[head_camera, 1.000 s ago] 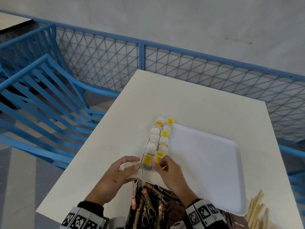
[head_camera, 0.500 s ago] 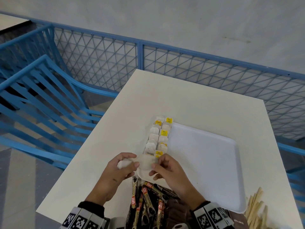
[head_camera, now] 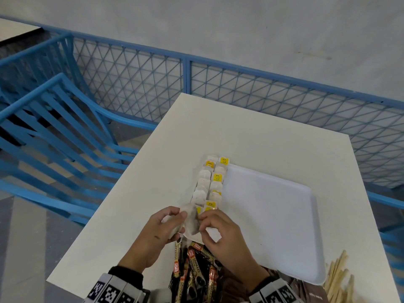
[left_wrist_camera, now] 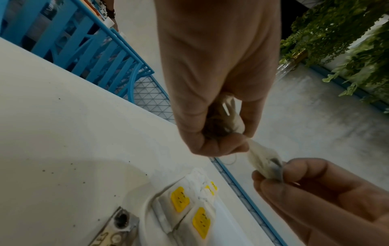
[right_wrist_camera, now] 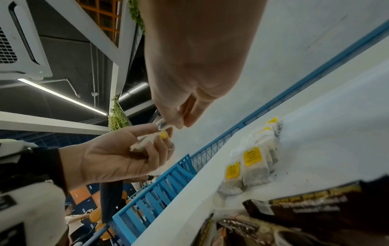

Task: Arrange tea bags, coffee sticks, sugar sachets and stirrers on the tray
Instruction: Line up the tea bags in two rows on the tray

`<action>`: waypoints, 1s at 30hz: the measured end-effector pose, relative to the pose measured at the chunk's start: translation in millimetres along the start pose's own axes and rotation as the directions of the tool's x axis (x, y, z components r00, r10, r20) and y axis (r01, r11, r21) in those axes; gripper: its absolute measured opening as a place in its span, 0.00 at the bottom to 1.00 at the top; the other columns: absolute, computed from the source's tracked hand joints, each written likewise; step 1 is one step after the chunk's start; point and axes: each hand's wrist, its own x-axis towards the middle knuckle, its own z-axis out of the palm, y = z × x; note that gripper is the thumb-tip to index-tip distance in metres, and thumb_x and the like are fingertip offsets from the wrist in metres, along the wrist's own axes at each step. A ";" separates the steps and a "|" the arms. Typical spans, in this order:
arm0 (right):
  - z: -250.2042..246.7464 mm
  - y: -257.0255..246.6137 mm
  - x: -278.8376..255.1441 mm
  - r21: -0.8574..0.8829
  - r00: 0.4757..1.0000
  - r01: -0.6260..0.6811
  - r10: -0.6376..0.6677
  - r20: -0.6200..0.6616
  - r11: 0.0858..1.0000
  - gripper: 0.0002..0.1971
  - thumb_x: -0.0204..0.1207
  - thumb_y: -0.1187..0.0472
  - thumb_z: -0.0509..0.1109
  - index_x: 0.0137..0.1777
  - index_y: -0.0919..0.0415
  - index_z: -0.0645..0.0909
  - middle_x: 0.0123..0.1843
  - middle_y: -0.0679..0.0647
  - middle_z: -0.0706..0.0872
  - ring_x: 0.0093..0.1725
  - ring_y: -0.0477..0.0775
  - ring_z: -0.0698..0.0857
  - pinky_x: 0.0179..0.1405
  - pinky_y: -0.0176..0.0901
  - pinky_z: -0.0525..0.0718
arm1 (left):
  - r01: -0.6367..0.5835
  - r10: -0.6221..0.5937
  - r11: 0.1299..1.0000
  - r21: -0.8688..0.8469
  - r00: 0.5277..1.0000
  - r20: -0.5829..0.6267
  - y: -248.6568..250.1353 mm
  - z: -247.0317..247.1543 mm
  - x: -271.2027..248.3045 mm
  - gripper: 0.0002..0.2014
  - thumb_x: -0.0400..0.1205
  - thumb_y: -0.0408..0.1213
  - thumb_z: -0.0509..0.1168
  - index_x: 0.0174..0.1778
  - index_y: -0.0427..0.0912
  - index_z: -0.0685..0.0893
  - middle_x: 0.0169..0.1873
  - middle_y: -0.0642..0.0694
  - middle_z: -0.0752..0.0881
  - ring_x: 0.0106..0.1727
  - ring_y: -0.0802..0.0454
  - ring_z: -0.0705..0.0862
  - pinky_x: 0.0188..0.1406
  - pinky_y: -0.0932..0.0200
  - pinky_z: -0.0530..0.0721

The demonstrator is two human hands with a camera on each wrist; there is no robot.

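Note:
Tea bags (head_camera: 210, 182) with yellow tags lie in two columns along the left edge of the white tray (head_camera: 273, 215). My left hand (head_camera: 177, 217) grips a small bunch of tea bags (right_wrist_camera: 147, 141) just above the tray's near left corner. My right hand (head_camera: 202, 217) pinches one tea bag (left_wrist_camera: 263, 159) that sticks out of that bunch. The bag spans the short gap between the two hands. Black and gold coffee sticks (head_camera: 192, 270) lie in a pile under my wrists. Wooden stirrers (head_camera: 338, 278) lie at the near right.
Brown sachets (head_camera: 310, 291) lie near the stirrers at the table's front edge. The white table (head_camera: 251, 132) stands against a blue mesh railing (head_camera: 218, 84). Blue chairs (head_camera: 54, 127) stand to its left.
My right hand has left the near end of the tea bag row and come back to the left hand. It now pinches a bag from the bunch there.

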 end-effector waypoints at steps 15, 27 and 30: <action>7.6 16.9 22.6 0.178 0.805 -0.570 0.502 0.315 0.802 0.06 0.74 0.62 0.73 0.44 0.49 0.83 0.41 0.45 0.86 0.38 0.38 0.82 0.41 0.33 0.78 | -0.007 0.005 0.989 0.148 1.000 0.013 -4.2 -8.3 0.6 0.04 0.79 0.35 0.68 0.41 0.38 0.84 0.30 0.46 0.82 0.30 0.58 0.83 0.32 0.69 0.81; 21.9 41.6 21.3 -0.027 0.673 -0.735 0.734 0.091 0.678 0.05 0.71 0.58 0.75 0.36 0.54 0.82 0.25 0.46 0.83 0.26 0.42 0.79 0.30 0.31 0.75 | -0.009 0.009 1.000 -0.005 0.996 -0.086 -9.2 -30.6 1.0 0.08 0.78 0.37 0.70 0.49 0.38 0.85 0.41 0.45 0.82 0.40 0.52 0.85 0.46 0.61 0.82; 27.6 40.4 24.1 -0.100 0.683 -0.718 0.725 0.091 0.689 0.09 0.70 0.59 0.76 0.32 0.51 0.80 0.27 0.45 0.82 0.31 0.45 0.81 0.37 0.31 0.78 | -0.009 0.007 1.000 -0.028 0.998 -0.061 -8.3 -31.9 1.3 0.17 0.69 0.41 0.70 0.51 0.38 0.85 0.40 0.45 0.82 0.39 0.54 0.85 0.46 0.62 0.83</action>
